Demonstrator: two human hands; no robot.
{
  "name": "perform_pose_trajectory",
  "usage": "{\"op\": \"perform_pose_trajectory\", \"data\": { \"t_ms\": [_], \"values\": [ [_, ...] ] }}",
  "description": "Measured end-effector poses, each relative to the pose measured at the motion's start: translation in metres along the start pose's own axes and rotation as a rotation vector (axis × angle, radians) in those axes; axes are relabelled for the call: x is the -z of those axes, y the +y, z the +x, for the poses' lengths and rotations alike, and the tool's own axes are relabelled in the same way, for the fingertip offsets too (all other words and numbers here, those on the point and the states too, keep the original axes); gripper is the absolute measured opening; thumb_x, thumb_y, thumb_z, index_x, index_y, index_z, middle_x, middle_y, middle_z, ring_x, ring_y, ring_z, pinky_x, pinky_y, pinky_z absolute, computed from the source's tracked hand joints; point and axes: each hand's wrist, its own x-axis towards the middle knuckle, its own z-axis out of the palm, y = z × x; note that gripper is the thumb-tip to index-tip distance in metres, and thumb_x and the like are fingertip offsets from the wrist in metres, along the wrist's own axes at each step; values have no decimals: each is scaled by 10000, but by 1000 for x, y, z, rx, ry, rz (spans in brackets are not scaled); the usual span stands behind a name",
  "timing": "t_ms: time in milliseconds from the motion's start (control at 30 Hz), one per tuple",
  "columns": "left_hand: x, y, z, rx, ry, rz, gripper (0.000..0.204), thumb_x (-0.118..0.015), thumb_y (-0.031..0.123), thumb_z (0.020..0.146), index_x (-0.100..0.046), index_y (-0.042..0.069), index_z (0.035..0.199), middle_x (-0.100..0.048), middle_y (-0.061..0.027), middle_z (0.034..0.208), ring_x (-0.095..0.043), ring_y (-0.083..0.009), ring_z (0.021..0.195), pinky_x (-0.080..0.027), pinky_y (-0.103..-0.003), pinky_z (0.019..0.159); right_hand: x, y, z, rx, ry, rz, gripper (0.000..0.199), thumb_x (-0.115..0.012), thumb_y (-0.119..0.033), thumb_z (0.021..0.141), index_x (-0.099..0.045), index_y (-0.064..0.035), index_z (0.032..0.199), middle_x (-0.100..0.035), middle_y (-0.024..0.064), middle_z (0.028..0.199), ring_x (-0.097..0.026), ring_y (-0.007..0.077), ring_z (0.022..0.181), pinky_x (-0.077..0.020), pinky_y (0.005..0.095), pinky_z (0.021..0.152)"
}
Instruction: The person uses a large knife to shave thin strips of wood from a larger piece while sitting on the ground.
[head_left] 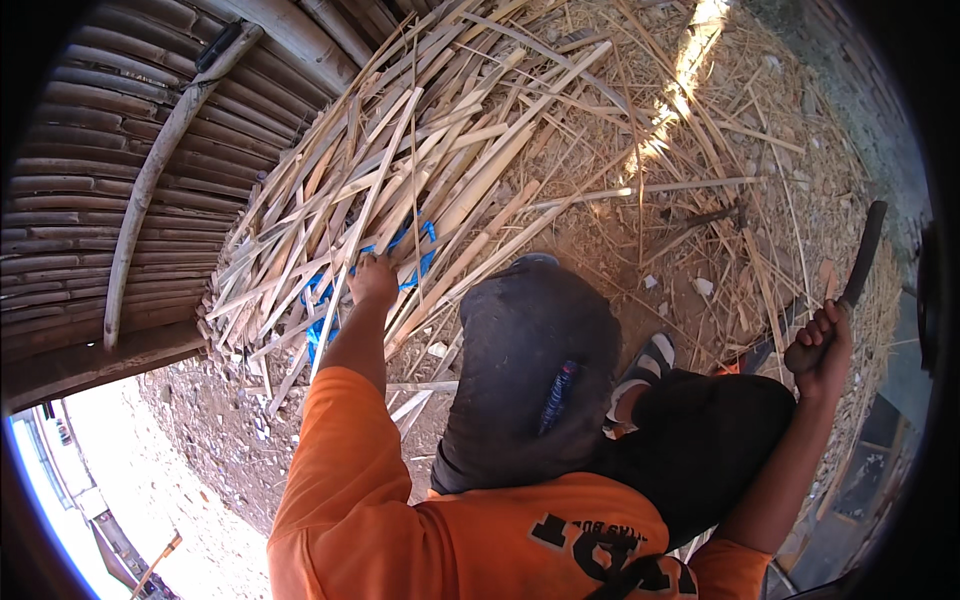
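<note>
My left hand (373, 279) reaches into a big heap of split bamboo strips (460, 190), its fingers curled. What lies inside its grasp is too small and hidden to tell. Torn blue plastic (420, 262) shows among the strips right beside this hand. Out to the right, my right hand (826, 345) grips a machete-like knife (866, 250) by its rounded handle. The dark blade points up and away, apart from the heap.
A wall of bamboo slats (90, 200) with a pole (160, 170) stands at the left. Shavings and loose strips cover the ground (690, 240) ahead. My bent legs are in the middle, with a sandalled foot (650, 365) between them. A grey wall (860, 80) rises at the far right.
</note>
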Motion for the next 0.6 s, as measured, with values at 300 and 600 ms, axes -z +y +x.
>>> {"op": "perform_pose_trajectory", "data": {
  "t_ms": [300,600],
  "values": [
    [54,-60,42,227,408,-45,314,-601,273,935,-573,178,1232,-561,-128,1276,-531,-349,1234,-473,-576,894,-13,7,-4,-7,-11,-9,105,-637,-141,957,-533,-156,966,-422,-66,687,-375,46,528,-345,210,480],
    [39,0,-4,-281,-99,-64,512,-738,349,868,-553,129,1290,-545,-134,1301,-508,-354,1255,-441,-485,1063,-21,9,-4,-32,-48,-27,119,-624,-143,963,-505,-150,962,-432,-57,699,-392,53,546,-361,217,497]
  ]
}}
